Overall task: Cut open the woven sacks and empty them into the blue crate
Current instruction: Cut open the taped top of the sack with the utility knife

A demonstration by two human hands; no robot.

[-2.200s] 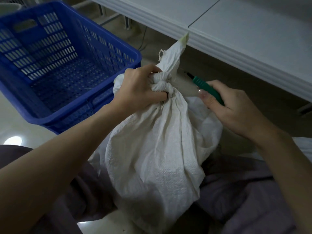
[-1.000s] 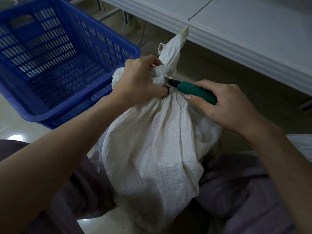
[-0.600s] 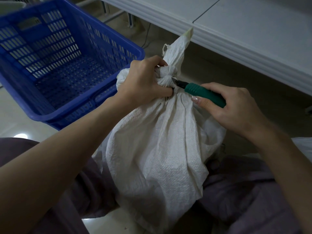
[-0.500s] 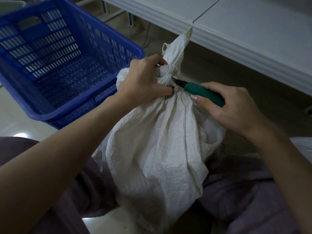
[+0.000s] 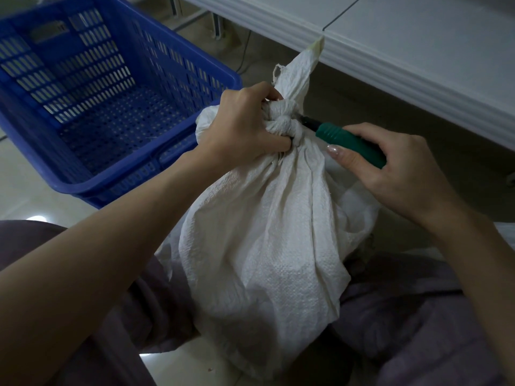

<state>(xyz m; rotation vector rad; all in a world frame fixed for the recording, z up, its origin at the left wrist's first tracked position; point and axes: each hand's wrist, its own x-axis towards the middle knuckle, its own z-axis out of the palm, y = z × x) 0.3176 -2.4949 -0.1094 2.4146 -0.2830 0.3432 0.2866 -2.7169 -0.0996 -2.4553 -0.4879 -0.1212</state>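
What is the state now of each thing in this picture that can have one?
Woven sack: upright, bulging, tied shut, no cut visible.
Knot: intact, tight on the sack's neck.
Knife: blade at the knot's right side, tip hidden.
Blue crate: upright, nothing from the sack inside.
Left hand: grips the sack's neck at the knot.
Right hand: holds the knife's green handle.

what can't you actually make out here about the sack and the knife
Head view only:
- Contents of the white woven sack: hidden by its tied fabric.
- Blade tip of the green-handled knife: behind the white fabric knot, so cut progress is unclear.
- Rear of the knife handle: covered by the right hand.
- Left side of the blue plastic crate: cut off by the frame edge.
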